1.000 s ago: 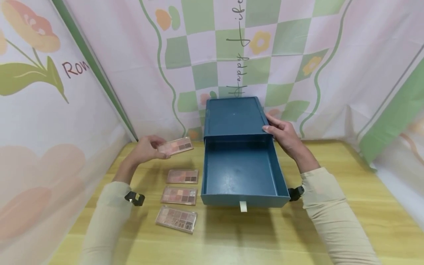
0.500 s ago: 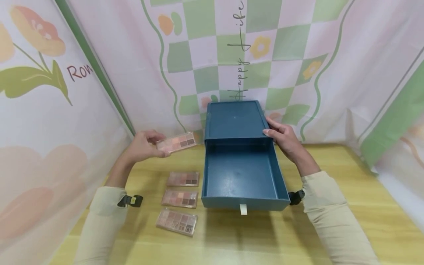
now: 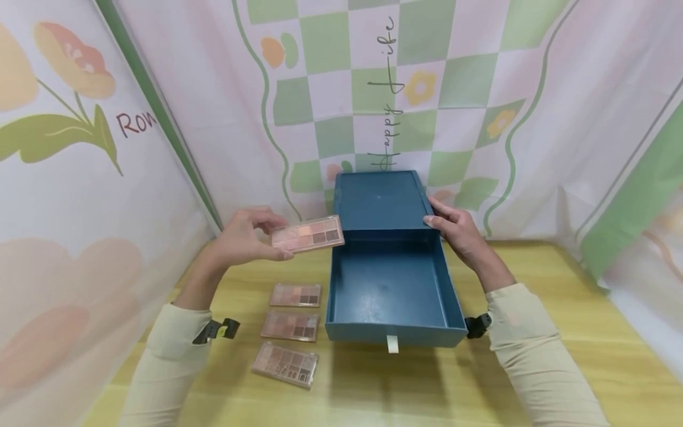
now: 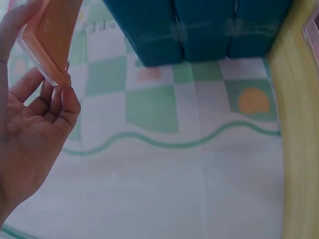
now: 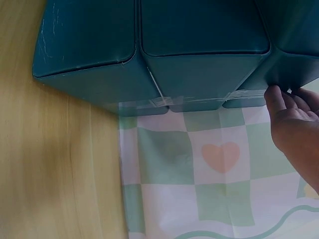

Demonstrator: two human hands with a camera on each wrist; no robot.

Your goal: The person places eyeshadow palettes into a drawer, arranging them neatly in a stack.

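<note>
My left hand [image 3: 240,240] pinches one end of an eyeshadow palette [image 3: 312,233] between thumb and fingers. The palette is raised above the table, and its far end overlaps the left edge of the blue drawer unit [image 3: 379,201]. In the left wrist view the palette [image 4: 52,37] shows its peach-coloured underside and clear edge. The top drawer [image 3: 392,284] is pulled out, its bottom bare. My right hand [image 3: 459,231] grips the unit's upper right edge, thumb on top and fingers along the side; the right wrist view shows those fingertips [image 5: 275,99] against the side.
Three more palettes, the nearest slightly angled [image 3: 285,365], lie in a column left of the drawer on the wooden table [image 3: 384,397]. Three stacked units, taped together [image 5: 167,101], stand against the patterned curtain [image 3: 416,112]. A pale pull tab [image 3: 392,344] hangs from the drawer front.
My left hand has carried the palette up and to the right, to the drawer unit's edge. My right hand keeps its hold, while the whole head view has shifted slightly.
</note>
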